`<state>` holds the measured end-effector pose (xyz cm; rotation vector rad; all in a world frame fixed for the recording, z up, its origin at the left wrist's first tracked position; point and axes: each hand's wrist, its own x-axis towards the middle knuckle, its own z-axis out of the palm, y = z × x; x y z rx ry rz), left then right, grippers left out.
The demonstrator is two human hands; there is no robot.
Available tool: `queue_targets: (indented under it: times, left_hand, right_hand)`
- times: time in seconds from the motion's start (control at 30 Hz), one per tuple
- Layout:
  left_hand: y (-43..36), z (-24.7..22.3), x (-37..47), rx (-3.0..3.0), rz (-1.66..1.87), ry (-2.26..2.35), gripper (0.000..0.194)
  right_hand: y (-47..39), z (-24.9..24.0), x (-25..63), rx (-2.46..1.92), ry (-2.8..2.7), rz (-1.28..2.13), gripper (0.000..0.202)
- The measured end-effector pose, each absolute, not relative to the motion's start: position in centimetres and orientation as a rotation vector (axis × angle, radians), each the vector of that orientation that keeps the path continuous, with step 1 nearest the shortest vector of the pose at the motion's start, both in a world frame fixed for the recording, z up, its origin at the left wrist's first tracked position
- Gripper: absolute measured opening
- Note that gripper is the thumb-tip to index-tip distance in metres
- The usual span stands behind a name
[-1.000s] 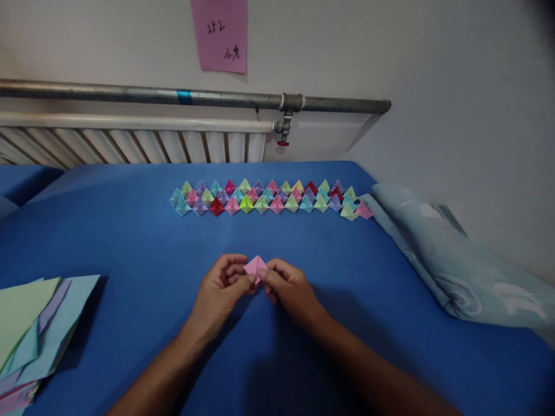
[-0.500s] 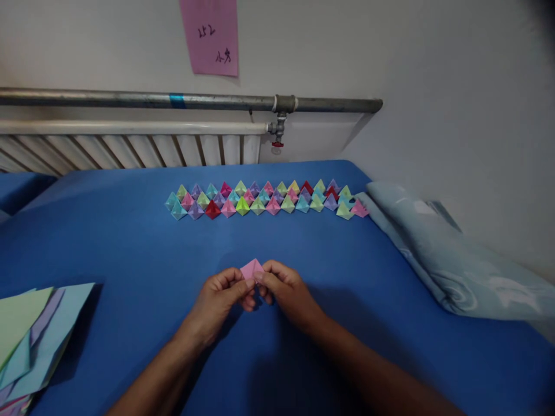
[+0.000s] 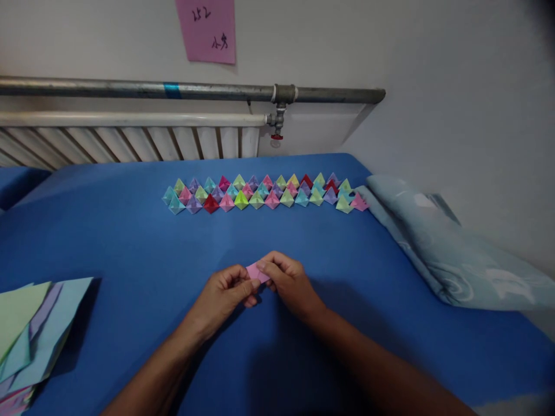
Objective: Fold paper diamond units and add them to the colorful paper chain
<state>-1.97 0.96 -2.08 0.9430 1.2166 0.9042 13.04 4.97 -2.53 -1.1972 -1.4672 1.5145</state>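
Pink paper (image 3: pixel 255 274) held between both hands, over blue surface (image 3: pixel 173 245). Half-second ago, diamond outline showed; now right hand (image 3: pixel 285 281) sits higher, covering upper corner, paper looking narrower, slanted: likely crease being worked. Left hand (image 3: pixel 226 288) grip pinches lower left edge, right grip pinches upper right. Beyond, rows of folded papers (image 3: pixel 241 200).

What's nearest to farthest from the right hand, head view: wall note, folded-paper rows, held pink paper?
1. Held pink paper: touching right hand, leftward.
2. Folded-paper rows: ahead, stretching both ways.
3. Wall note: highest, ahead and leftward.
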Motion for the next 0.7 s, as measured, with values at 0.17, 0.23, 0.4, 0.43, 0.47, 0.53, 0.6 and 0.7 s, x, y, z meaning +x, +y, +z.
queue_targets:
  times: [0.17,0.23,0.4,0.43,0.47,0.53,0.6,0.7]
  left_hand:
    - [0.8,-2.0,-1.8,1.077,0.906,1.217,0.028]
    - [0.7,-2.0,-1.9,1.118,0.907,1.244,0.028]
    - [0.7,-2.5,-2.3,1.181,0.912,1.257,0.027]
    - [0.7,-2.5,-2.3,1.198,0.917,1.258,0.028]
    - [0.8,-2.5,-2.3,1.198,0.913,1.255,0.029]
    - [1.0,-2.4,-2.4,1.143,0.872,1.218,0.028]
    - [1.2,-2.2,-2.6,1.063,0.819,1.174,0.025]
    - [1.4,-1.9,-2.8,0.998,0.851,1.181,0.028]
  right_hand:
    - [5.2,-2.9,13.0,-1.192,-1.382,1.583,0.023]
    - [5.3,-2.9,13.0,-1.196,-1.366,1.65,0.024]
    - [5.3,-2.9,13.1,-1.132,-1.43,1.609,0.024]
    - [5.3,-2.9,13.0,-1.134,-1.414,1.61,0.024]
    - [5.3,-3.0,13.0,-1.143,-1.397,1.615,0.025]
    - [5.3,-3.1,13.0,-1.165,-1.401,1.603,0.024]
    - [5.2,-3.2,13.0,-1.163,-1.464,1.558,0.023]
    - [5.0,-3.1,13.0,-1.128,-1.549,1.544,0.022]
